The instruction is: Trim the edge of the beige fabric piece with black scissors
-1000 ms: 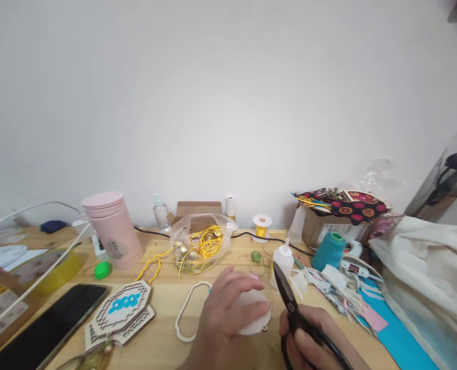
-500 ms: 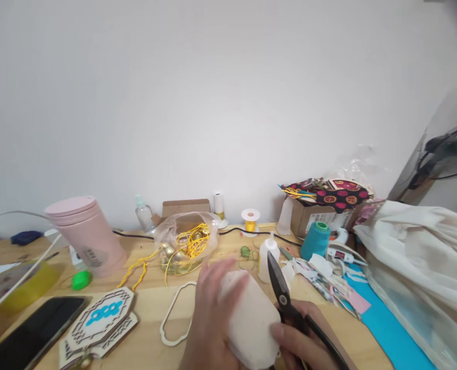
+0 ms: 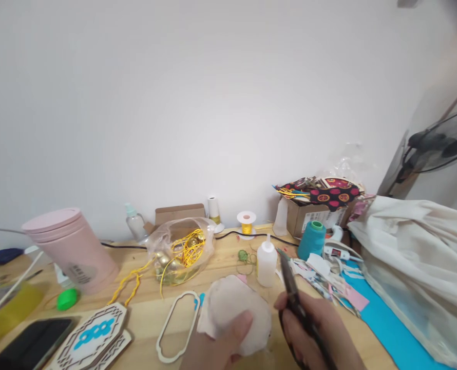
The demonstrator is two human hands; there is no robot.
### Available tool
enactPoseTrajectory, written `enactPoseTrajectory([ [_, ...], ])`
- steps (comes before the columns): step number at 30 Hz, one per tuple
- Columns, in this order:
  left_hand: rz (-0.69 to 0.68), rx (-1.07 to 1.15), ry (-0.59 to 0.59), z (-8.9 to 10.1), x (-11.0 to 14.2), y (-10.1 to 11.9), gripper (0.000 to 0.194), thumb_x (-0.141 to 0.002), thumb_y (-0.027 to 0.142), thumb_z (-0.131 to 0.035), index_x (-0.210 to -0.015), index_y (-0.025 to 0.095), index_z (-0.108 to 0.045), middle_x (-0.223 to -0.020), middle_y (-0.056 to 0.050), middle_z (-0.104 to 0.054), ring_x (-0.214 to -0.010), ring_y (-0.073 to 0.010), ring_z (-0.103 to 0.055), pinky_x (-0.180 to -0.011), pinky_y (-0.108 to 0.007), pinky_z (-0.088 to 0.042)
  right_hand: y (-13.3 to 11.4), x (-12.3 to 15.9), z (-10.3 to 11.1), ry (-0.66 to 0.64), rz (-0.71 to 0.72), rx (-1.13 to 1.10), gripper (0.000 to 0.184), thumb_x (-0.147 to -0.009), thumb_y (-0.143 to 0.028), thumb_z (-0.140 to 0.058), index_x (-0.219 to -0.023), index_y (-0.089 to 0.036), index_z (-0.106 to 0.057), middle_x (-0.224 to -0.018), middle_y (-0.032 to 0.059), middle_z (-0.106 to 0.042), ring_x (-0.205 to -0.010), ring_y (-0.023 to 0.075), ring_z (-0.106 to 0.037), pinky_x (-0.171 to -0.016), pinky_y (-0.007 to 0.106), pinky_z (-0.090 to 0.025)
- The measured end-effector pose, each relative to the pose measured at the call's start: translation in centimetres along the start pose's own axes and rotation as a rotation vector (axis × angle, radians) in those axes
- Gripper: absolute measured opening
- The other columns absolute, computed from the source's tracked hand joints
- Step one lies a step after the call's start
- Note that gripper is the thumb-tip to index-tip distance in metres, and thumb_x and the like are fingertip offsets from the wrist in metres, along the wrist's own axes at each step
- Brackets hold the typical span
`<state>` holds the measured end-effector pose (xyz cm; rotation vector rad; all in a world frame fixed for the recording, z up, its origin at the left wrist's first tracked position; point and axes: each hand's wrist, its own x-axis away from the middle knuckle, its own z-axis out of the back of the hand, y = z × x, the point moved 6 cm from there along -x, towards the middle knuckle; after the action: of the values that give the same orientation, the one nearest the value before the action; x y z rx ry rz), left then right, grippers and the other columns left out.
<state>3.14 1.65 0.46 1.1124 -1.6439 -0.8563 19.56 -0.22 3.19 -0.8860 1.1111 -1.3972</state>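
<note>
1. The pale fabric-covered piece (image 3: 234, 313) sits low in the middle of the view, lifted just above the wooden table (image 3: 228, 252) and tilted up toward the person; the left hand (image 3: 224, 341) pinches its lower edge, thumb pressed flat on the front face, the other fingers hidden behind it.
2. The right hand (image 3: 313, 334) is curled tight around the handles of the black scissors (image 3: 292, 288). The blades stand pressed together and point up and away, just to the right of the fabric-covered piece; whether they touch it I cannot tell.
3. Just left of the piece, a white oblong frame (image 3: 174, 326) lies flat on the table, and further left rest stacked fretwork panels (image 3: 93, 331) with a blue motif, beside a dark phone (image 3: 34, 347).
4. Behind the scissors' tip stands a small white squeeze bottle (image 3: 267, 262), with a teal thread cone (image 3: 312, 240) to its right and paper scraps (image 3: 321, 277) strewn near it.
5. Further back, a clear bag of gold wire and bells (image 3: 180, 249) sits mid-table, a yellow wire spool (image 3: 246, 224) behind it, and a pink tumbler (image 3: 72, 252) to the left.
6. At the far right, cream cloth (image 3: 417, 257) is heaped beside a cardboard box (image 3: 313, 216) stuffed with patterned fabric.
</note>
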Motion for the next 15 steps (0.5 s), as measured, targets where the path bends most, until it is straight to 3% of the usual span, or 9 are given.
enactPoseTrajectory([
  [2, 0.071, 0.128, 0.117, -0.5, 0.2, 0.4, 0.064, -0.043, 0.029, -0.082, -0.103, 0.025, -0.059, -0.078, -0.001, -0.072, -0.078, -0.022, -0.066, -0.056, -0.024, -0.052, -0.3, -0.3, 0.8, 0.037, -0.015, -0.081, 0.024, -0.078, -0.042, -0.047, -0.078, -0.018, -0.05, -0.044, -0.0083, -0.037, -0.034, 0.0076, -0.035, -0.034, 0.018, -0.026],
  [4, 0.078, 0.237, 0.13, -1.2, 0.4, 1.0, 0.079, -0.038, 0.023, -0.084, -0.111, 0.022, -0.053, -0.07, 0.0, -0.072, -0.07, -0.0227, -0.067, -0.052, -0.024, -0.052, -0.7, -0.4, 0.9, -0.016, 0.007, -0.13, 0.029, -0.076, -0.046, -0.05, -0.078, -0.017, -0.05, -0.046, -0.0077, -0.039, -0.036, 0.0072, -0.036, -0.037, 0.018, -0.027],
  [10, 0.111, 0.339, 0.144, -1.5, 0.5, 1.4, 0.083, -0.039, 0.016, -0.083, -0.114, 0.016, -0.047, -0.064, -0.001, -0.071, -0.07, -0.0248, -0.068, -0.049, -0.023, -0.052, -0.7, 0.2, -2.1, -0.432, 0.067, -0.356, 0.055, -0.057, -0.064, -0.062, -0.084, -0.016, -0.055, -0.062, -0.0019, -0.048, -0.053, 0.01, -0.04, -0.049, 0.022, -0.032],
  [12, 0.116, 0.261, 0.205, -0.8, 0.4, 1.2, 0.077, -0.04, 0.017, -0.083, -0.11, 0.014, -0.051, -0.066, -0.003, -0.072, -0.07, -0.0255, -0.068, -0.051, -0.025, -0.053, -0.6, 0.1, -2.2, -0.398, 0.054, -0.391, 0.058, -0.053, -0.066, -0.063, -0.08, -0.016, -0.056, -0.063, -0.0018, -0.047, -0.057, 0.0115, -0.043, -0.053, 0.023, -0.034],
  [15, 0.128, 0.066, 0.316, 1.2, 0.3, 0.5, 0.049, -0.046, 0.025, -0.08, -0.09, 0.013, -0.061, -0.064, -0.005, -0.072, -0.067, -0.0271, -0.068, -0.048, -0.027, -0.054, -0.8, -0.2, -1.5, -0.212, 0.082, -0.349, 0.048, -0.055, -0.055, -0.068, -0.082, -0.018, -0.055, -0.058, -0.0046, -0.045, -0.053, 0.0105, -0.043, -0.049, 0.021, -0.036],
])
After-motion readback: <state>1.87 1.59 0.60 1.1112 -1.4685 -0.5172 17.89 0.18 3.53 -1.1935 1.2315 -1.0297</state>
